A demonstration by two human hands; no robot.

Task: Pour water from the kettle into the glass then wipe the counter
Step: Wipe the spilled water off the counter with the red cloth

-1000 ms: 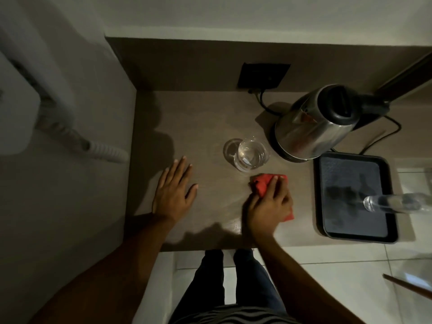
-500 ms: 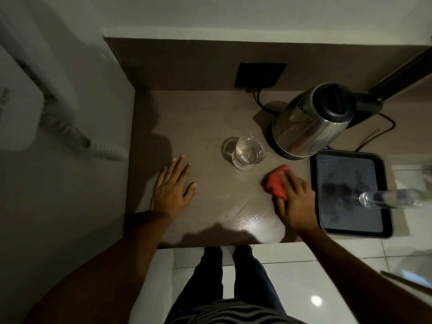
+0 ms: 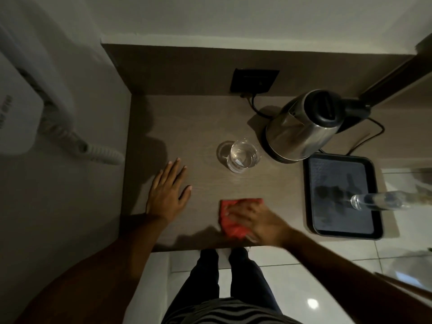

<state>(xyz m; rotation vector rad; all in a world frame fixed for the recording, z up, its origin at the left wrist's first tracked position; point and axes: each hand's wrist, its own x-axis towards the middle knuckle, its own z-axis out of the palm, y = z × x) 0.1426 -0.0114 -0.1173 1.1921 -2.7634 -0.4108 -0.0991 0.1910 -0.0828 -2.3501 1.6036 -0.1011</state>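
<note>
The right hand (image 3: pixel 254 220) presses a red cloth (image 3: pixel 230 226) flat near the worktop (image 3: pixel 187 127) front edge; the left hand (image 3: pixel 167 192) lies spread. A wide sweep could knock the full glass (image 3: pixel 243 157) beside the kettle (image 3: pixel 304 129).

A hotel-like room: counter (image 3: pixel 187 118) nook with kettle (image 3: pixel 301 134), tray (image 3: pixel 341 233), wall-mounted hairdryer (image 3: pixel 21 113).

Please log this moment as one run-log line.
phase: wiping | right hand: pressing red cloth on counter | left hand: flat | glass: filled
</note>
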